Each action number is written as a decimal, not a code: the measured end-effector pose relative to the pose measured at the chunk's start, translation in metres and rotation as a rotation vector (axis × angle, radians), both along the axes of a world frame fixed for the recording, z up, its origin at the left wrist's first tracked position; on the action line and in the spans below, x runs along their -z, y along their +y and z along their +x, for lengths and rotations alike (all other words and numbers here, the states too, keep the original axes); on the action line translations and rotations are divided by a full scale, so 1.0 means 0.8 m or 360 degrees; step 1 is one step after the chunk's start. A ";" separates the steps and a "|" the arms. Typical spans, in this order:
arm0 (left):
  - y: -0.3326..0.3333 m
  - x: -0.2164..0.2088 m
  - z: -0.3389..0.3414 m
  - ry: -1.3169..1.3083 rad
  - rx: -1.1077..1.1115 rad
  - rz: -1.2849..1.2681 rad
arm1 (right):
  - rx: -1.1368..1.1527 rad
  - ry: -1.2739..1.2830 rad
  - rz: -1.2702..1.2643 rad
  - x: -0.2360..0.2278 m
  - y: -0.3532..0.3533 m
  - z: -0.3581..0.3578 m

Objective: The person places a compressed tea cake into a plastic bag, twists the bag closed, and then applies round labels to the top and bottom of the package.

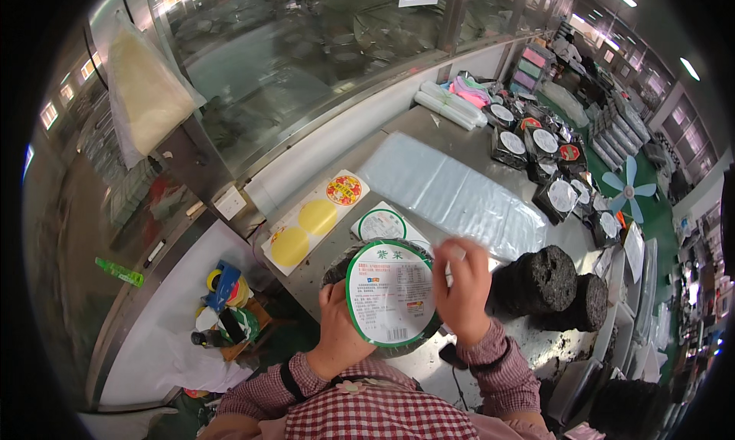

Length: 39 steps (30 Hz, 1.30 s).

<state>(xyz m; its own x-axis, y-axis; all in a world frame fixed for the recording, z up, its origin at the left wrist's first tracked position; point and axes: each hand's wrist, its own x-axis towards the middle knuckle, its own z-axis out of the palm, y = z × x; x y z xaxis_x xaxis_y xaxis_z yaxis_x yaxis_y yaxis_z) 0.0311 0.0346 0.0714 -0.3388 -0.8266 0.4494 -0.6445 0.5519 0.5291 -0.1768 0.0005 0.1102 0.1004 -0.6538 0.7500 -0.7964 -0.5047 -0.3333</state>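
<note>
Held in front of me is a round pack of dark dried seaweed (pixel 334 274), its black edge showing around a large label. My left hand (pixel 342 327) grips the pack from its lower left side. The round label (pixel 390 293), white with a green rim and small print, covers the face turned up to me. Beside the label's right edge is my right hand (pixel 465 288), its fingers curled in and slightly blurred; whatever they may hold is hidden. Just beyond the pack lies a stack of similar green-rimmed labels (pixel 382 224).
A sheet of yellow and red round stickers (pixel 315 220) lies left on the metal table. Behind it are flat clear plastic bags (pixel 452 191). Stacked dark seaweed discs (pixel 540 281) stand at right, labelled packs (pixel 544 140) farther off. A blue-bladed fan (pixel 628 190) stands beyond.
</note>
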 end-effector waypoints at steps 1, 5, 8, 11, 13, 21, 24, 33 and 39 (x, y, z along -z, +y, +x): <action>0.001 0.000 -0.002 0.0020 -0.0010 -0.0001 | -0.0420 -0.0010 0.0021 -0.001 0.014 0.003; -0.002 -0.002 -0.009 0.0084 -0.0006 -0.0020 | -0.0624 0.0365 0.0454 0.009 0.009 0.027; -0.001 -0.003 -0.010 0.0086 0.0056 0.0040 | -0.0624 0.0408 0.0751 0.023 0.017 0.028; -0.004 0.000 -0.005 0.0194 0.0089 0.0096 | -0.0700 0.0310 0.0802 0.030 0.021 0.019; -0.008 0.019 -0.002 0.0625 -0.0020 0.0181 | -0.0724 0.0257 0.0835 0.041 0.018 0.008; -0.025 0.050 -0.031 0.1771 0.0198 0.0210 | -0.0395 0.0620 0.0752 0.045 0.028 0.020; -0.034 0.034 -0.022 0.1453 0.0221 0.0375 | -0.0355 0.0540 0.0700 0.048 0.024 0.017; -0.073 -0.037 0.004 -0.0601 0.0845 0.0004 | -0.0469 0.0540 0.0743 0.047 0.023 -0.002; -0.071 -0.031 0.008 -0.0658 0.0696 -0.0114 | -0.0485 0.0456 0.0758 0.052 0.034 -0.015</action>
